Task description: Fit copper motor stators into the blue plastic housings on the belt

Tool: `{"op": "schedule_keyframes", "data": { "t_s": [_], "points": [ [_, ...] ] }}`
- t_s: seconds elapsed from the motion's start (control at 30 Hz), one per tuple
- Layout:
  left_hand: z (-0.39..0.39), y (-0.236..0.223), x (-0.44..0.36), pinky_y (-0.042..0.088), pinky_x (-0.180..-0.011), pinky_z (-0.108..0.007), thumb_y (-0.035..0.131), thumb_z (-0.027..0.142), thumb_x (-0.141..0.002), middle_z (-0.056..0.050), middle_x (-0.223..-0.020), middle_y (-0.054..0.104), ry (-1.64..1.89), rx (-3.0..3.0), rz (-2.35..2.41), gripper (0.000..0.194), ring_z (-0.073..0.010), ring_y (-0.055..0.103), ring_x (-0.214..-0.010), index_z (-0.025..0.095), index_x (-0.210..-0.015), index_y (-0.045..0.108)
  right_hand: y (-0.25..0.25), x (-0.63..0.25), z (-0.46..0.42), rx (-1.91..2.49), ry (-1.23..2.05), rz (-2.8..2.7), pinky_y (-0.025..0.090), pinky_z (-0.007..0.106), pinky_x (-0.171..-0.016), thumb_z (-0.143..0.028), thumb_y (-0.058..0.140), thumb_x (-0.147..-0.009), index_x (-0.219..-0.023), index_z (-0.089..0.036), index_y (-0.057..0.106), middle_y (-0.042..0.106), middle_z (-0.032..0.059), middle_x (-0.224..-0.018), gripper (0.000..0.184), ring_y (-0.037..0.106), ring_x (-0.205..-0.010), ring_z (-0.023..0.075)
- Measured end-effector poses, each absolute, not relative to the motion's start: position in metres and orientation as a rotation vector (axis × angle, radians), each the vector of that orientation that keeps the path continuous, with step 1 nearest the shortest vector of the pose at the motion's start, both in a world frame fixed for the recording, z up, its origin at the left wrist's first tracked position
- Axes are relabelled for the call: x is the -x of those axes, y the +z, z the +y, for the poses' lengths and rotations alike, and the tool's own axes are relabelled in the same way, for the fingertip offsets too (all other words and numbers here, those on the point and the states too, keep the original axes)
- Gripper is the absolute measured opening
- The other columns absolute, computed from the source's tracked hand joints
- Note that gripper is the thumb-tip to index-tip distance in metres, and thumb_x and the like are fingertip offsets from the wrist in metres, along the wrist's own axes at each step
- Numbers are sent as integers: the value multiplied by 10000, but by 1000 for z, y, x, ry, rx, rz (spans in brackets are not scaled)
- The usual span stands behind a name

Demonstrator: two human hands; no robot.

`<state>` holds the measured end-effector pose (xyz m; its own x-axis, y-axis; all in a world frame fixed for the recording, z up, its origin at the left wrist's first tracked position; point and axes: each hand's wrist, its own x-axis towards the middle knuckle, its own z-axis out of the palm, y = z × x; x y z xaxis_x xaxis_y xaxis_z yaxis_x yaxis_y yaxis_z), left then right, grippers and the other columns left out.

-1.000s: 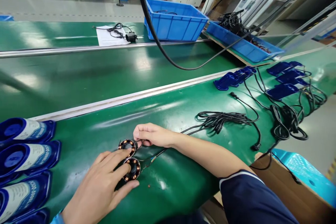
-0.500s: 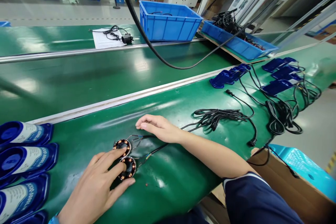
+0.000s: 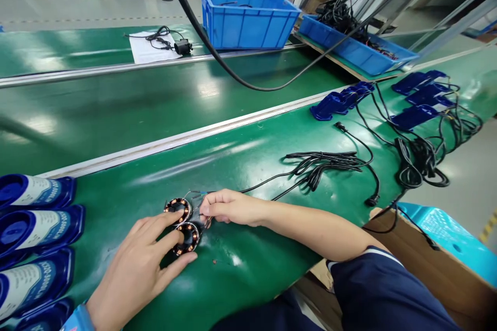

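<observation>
Two round motor stators with copper windings lie side by side on the green bench: the upper stator (image 3: 188, 209) and the lower stator (image 3: 193, 239). My left hand (image 3: 143, 256) grips them, two fingertips at their centres and the thumb against the lower one's edge. Just to their right, my right hand (image 3: 229, 208) is closed in a pinch on the thin lead wires (image 3: 208, 220); its fingers partly hide them. From these leads, black cables (image 3: 324, 162) run right into a loose bundle.
Blue pump housings (image 3: 46, 227) with labels line the left edge. Dark blue covers (image 3: 334, 105) and more coiled cable (image 3: 411, 163) lie at right. Beyond the rail stand a blue crate (image 3: 248, 20) and a blue tray (image 3: 373, 57). A black cable (image 3: 233, 78) hangs across the front.
My right hand has come down and closed on the lead wires beside the stators; before, it hovered above them with fingers loose. My left hand stays on the stators. The view has tilted slightly.
</observation>
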<state>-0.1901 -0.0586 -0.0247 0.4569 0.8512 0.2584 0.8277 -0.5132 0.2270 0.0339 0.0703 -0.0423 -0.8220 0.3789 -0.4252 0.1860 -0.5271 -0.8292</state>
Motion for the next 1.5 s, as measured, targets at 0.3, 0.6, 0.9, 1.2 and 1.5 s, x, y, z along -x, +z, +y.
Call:
{"op": "schedule_keyframes", "data": {
  "t_s": [0.3,0.6,0.9,1.2,1.5],
  "points": [
    [-58,-25,187,454,-956,-391,713,418,-910,-78,-1313,608,525,-2609,1518,193,-254,566,-1197,246,-938,630,-58,-31,57,560,2514,-1294,504,318,-820,-669,787,-785,-923,-141,597,654,12,-841,578,628,-779,128],
    [-59,-18,183,481,-948,-406,708,462,-904,-54,-1288,661,525,-2501,1560,216,-244,615,-1174,261,-957,650,-50,-36,51,709,2455,-1314,491,283,-731,-685,798,-755,-872,-141,596,655,1,-724,593,629,-672,123],
    [-61,-19,175,482,-909,-408,770,453,-840,-27,-1272,659,546,-2272,1644,237,-236,639,-1141,267,-931,656,-53,-61,60,868,2460,-1503,177,236,-534,-600,700,-885,-985,-119,650,722,70,-784,493,396,-552,61],
    [-66,-15,179,496,-992,-428,678,310,-874,-47,-1386,619,546,-2291,1605,121,-240,609,-1179,230,-894,589,-32,-73,72,727,2076,-1900,516,331,-943,-549,654,-956,-1169,-174,681,734,97,-1143,432,682,-1046,187],
    [-69,-25,192,460,-1116,-486,598,342,-951,-41,-1480,568,471,-2534,1563,114,-278,359,-1502,259,-1019,635,1,-92,105,723,1143,-2422,443,406,-1054,-427,697,-956,-1148,-232,695,697,68,-1233,273,609,-1184,230]
  ]
}}
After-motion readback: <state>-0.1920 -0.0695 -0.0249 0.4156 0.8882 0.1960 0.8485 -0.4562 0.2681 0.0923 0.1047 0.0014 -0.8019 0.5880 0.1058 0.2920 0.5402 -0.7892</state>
